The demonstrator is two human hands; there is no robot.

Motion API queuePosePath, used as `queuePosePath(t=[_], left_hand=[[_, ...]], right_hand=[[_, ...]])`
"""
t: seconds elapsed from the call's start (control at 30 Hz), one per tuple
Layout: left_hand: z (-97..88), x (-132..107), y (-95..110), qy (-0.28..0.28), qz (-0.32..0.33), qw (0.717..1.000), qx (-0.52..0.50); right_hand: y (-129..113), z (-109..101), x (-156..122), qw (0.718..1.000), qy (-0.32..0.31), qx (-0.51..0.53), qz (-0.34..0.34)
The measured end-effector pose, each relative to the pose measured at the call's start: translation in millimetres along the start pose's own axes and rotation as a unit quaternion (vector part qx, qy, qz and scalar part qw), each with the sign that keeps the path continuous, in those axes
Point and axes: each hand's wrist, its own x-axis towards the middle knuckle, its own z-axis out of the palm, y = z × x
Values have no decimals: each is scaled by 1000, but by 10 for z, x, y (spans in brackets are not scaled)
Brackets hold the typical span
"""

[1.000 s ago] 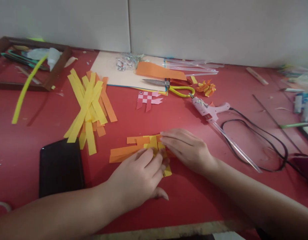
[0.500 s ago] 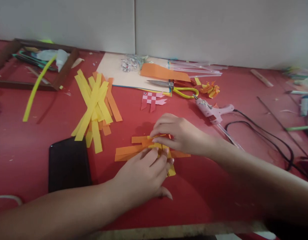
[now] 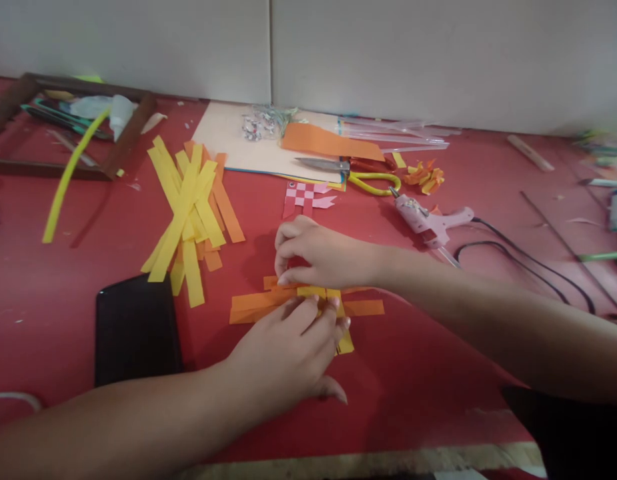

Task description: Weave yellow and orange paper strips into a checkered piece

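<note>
A small weave of orange and yellow paper strips (image 3: 308,303) lies on the red table (image 3: 413,373) in front of me. My left hand (image 3: 288,353) rests on its near side, fingers bent and pressing the strips down. My right hand (image 3: 318,257) reaches across from the right and curls over the weave's far left edge, fingertips pinched on an orange strip there. Most of the weave is hidden under both hands.
A pile of loose yellow and orange strips (image 3: 191,213) lies left of the weave, a black phone (image 3: 135,330) below it. Behind are a pink-white woven piece (image 3: 305,197), scissors (image 3: 353,173), a pink glue gun (image 3: 428,220) with cord, a cream sheet (image 3: 238,143) and a wooden frame (image 3: 63,127).
My right hand lifted off the weave's right side and moved left to its far left edge, closing on a strip. My left hand has stayed put, pressing the weave.
</note>
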Motion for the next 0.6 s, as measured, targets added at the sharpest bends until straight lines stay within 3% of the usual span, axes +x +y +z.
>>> queuePosePath(t=[0.37,0.47,0.6], left_hand=[[-24,7,-3,-12,5,1000,2],[-28,9,-4,-12,9,1000,7],[-33,5,6,-13,4,1000,7]], right_hand=[[12,68,63,1000,25,-19,-1],[8,86,16,997,68,-22,-9],[-13,45,-191,980,182,-56,-49]])
